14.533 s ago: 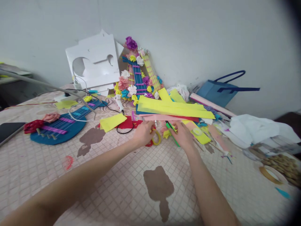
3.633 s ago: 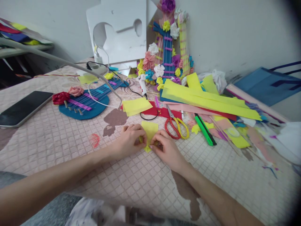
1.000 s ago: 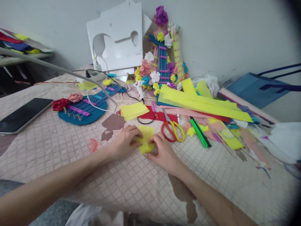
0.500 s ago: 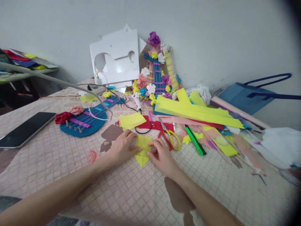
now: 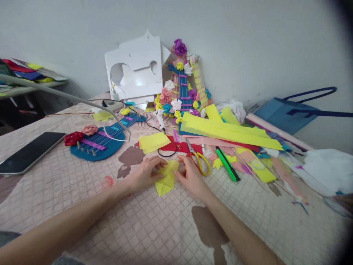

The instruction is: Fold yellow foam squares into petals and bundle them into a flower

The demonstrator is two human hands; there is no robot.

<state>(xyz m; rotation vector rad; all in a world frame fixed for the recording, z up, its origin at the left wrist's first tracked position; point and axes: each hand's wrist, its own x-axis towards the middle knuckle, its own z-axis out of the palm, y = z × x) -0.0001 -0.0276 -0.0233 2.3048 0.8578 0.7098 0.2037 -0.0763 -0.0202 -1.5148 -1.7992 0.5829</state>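
A small folded piece of yellow crepe paper [image 5: 166, 180] lies slightly tilted between my two hands, just above the patterned tablecloth. My left hand [image 5: 146, 172] grips its left edge with bent fingers and thumb. At the right edge, the thumb and curled fingers of my right hand [image 5: 191, 177] close on the paper; their exact contact is partly hidden. Beyond the hands lies another flat yellow paper piece [image 5: 154, 142] on a red strip [image 5: 180, 145]. Scissors [image 5: 202, 162] with red and yellow handles rest by my right hand, and a green utility knife [image 5: 227, 164] is farther right.
On the left are a blue paper guitar [image 5: 110, 145] with roses and a phone [image 5: 33, 152]. A white glue gun [image 5: 160, 119] stands behind, near flower-decorated guitars [image 5: 183, 88]. Yellow strips [image 5: 226, 129], paper scraps and a blue bag [image 5: 286, 114] fill the right.
The yellow crepe paper has turned slightly, its lower point shifting left. My right-hand fingers have moved up along its right edge, while my left hand's fingers have curled more.
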